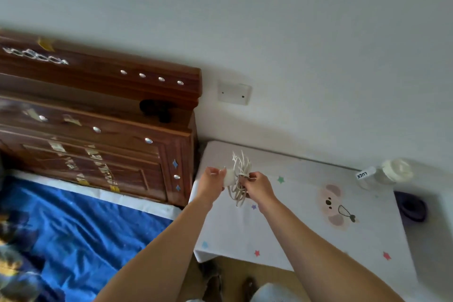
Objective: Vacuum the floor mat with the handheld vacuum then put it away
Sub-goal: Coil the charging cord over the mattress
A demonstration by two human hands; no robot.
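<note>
Both of my hands are raised over a small white table. My left hand (pixel 212 180) grips a white charger block (pixel 229 176). My right hand (pixel 257 185) pinches the coiled white cable (pixel 241 169) that hangs in loops from the block. No handheld vacuum and no floor mat are in view.
The white table (pixel 294 216) has a bear print and coloured stars; a clear jar with a white lid (pixel 392 173) stands at its far right corner. A wall socket (pixel 234 93) sits above it. A wooden headboard (pixel 98 117) and a bed with a blue sheet (pixel 81 228) lie to the left.
</note>
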